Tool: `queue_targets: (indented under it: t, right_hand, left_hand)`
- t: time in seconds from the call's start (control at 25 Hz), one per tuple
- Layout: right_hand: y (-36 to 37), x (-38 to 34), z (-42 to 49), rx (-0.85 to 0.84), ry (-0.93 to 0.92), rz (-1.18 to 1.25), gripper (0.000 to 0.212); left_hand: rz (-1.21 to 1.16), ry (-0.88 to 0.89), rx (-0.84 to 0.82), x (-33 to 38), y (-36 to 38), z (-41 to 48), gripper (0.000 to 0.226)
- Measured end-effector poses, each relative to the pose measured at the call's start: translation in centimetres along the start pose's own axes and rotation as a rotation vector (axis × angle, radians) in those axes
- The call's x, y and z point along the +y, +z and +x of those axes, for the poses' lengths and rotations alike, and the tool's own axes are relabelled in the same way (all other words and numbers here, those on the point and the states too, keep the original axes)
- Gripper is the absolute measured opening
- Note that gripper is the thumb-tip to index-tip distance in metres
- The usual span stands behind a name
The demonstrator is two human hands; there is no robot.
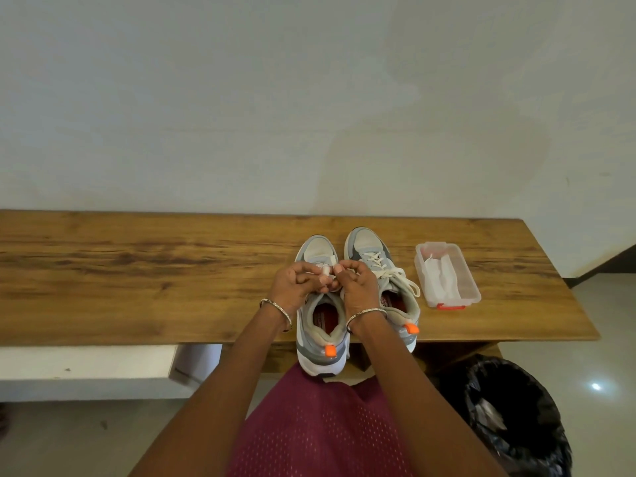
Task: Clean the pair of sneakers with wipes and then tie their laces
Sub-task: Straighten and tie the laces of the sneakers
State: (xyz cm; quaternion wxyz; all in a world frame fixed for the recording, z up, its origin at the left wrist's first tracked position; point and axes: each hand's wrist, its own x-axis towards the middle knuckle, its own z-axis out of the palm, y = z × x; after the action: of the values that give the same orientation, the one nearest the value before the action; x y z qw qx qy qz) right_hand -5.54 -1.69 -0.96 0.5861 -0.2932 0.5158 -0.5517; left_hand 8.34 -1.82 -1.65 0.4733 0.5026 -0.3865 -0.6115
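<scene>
- Pale plaster wall [309, 98] rises behind a long wooden table [137, 270] with a strong grain.
- Two grey-and-white sneakers stand side by side on the table, toes toward the wall, each with an orange heel tab.
- The left sneaker [320, 352] sits nearer the person, and its heel hangs over the table's front edge.
- The right sneaker [371, 242] stands just beside it, a little farther back. Its white bow [395, 273] lies in loops over the tongue.
- Both hands meet above the left sneaker's tongue.
- The left hand [292, 287] has its grip curled, pinching the white lace [325, 270].
- The right hand [358, 287] also has a curled grip, its thumb and fingertips pinching the same lace.
- Each wrist wears a thin bangle.
- A clear plastic box [473, 290] with red clips stands to the right of the sneakers. White wipes [438, 277] lie inside it.
- On the floor at lower right stands a bin [516, 414] lined with a black bag.
- A maroon garment [320, 425] fills the bottom centre.
</scene>
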Motion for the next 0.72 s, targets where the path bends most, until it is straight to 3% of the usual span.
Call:
queue_targets:
  t: [0.28, 0.44, 0.56, 0.72]
  right_hand:
    - [-0.5, 0.2, 0.8, -0.042, 0.034, -0.097, 0.013]
    - [-1.2, 0.0, 0.8, -0.231, 0.018, -0.122, 0.012]
    - [-1.3, -0.6, 0.4, -0.331, 0.044, -0.041, 0.017]
    - [-0.4, 0.2, 0.3, -0.17, -0.037, -0.148, 0.021]
  left_hand:
    - [0.067, 0.017, -0.07, 0.6, -0.3, 0.6, 0.012]
    - [-0.081, -0.102, -0.002, 1.2, 0.0, 0.6, 0.025]
    - [-0.012, -0.096, 0.0, 1.1, 0.0, 0.7, 0.025]
    - [0.138, 0.032, 0.112, 0.2, 0.2, 0.7, 0.023]
